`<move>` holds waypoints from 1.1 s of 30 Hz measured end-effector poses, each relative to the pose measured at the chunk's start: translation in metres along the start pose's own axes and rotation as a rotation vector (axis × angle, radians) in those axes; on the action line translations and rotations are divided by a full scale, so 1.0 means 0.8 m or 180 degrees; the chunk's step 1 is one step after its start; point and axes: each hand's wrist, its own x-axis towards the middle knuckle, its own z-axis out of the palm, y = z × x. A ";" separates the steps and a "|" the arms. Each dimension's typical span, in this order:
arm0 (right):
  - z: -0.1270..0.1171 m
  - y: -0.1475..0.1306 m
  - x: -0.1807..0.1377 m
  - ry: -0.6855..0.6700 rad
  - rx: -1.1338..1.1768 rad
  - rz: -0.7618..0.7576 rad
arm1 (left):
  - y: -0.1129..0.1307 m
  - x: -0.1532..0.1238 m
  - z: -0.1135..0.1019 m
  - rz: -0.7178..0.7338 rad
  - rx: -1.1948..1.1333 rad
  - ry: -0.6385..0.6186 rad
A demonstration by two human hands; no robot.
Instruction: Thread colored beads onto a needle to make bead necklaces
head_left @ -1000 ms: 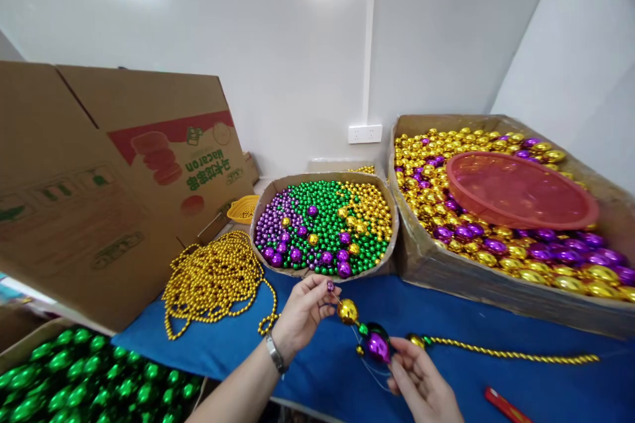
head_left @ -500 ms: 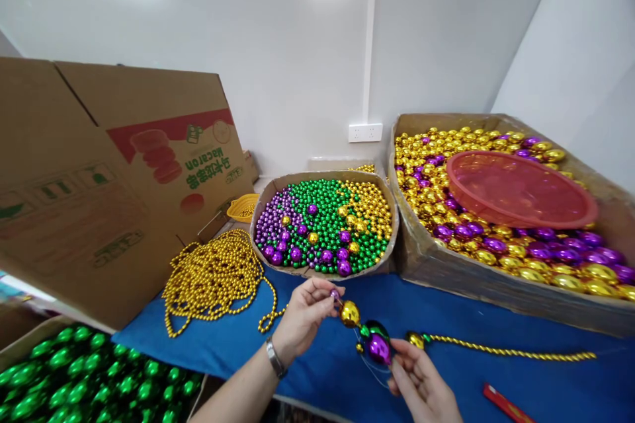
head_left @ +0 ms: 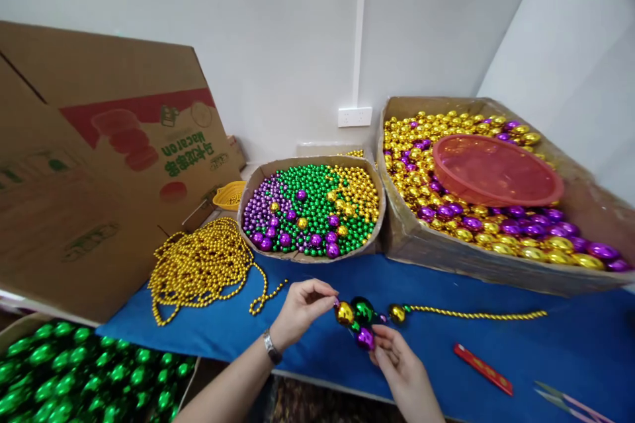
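Observation:
My left hand (head_left: 303, 312), with a watch on its wrist, pinches a small purple bead (head_left: 336, 303) at the end of a strung row. Beside that bead sit a shiny gold ball bead (head_left: 344, 313) and, behind, a large dark green ball bead (head_left: 362, 310). With thumb and fingers closed, my right hand (head_left: 399, 360) grips a large purple ball bead (head_left: 366, 338) from its right side. Farther right, another gold ball bead (head_left: 397, 313) and a twisted gold bead strand (head_left: 479, 311) lie on the blue cloth (head_left: 307, 377).
A box of small purple, green and gold beads (head_left: 311, 211) stands ahead. Right of it is a big box (head_left: 446, 258) of larger beads with a red basket (head_left: 496, 172). Gold bead strings (head_left: 201, 264), green beads (head_left: 89, 370), a red cutter-like object (head_left: 482, 369) and snips (head_left: 570, 403) lie around.
My right hand has brought the purple ball bead up and left, closer to the gold one; the loose thread loop no longer shows. The camera view has shifted, bringing the snips into sight.

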 end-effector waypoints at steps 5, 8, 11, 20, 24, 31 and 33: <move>-0.013 -0.005 -0.008 -0.0064 -0.1190 -0.0252 | 0.006 -0.008 -0.001 0.0085 0.0576 -0.0144; -0.016 -0.044 -0.001 -0.0122 -0.1481 -0.0547 | 0.041 -0.010 0.008 0.0395 0.0986 -0.0239; -0.004 -0.094 0.010 -0.0486 -0.1489 -0.0909 | 0.084 -0.009 0.025 0.0654 0.1018 -0.0428; 0.004 -0.157 0.018 -0.0965 -0.1592 -0.1138 | 0.093 0.001 0.050 0.0824 -0.0350 -0.0382; -0.001 -0.199 0.011 -0.0874 -0.1094 -0.1059 | 0.037 0.004 0.067 0.0587 0.0270 -0.1407; -0.038 -0.253 -0.019 0.0262 -0.0516 -0.1478 | -0.045 0.019 0.078 0.1497 0.2389 -0.2074; -0.076 -0.255 -0.023 0.0848 -0.0519 -0.1737 | -0.062 0.027 0.062 0.1675 0.2863 -0.1860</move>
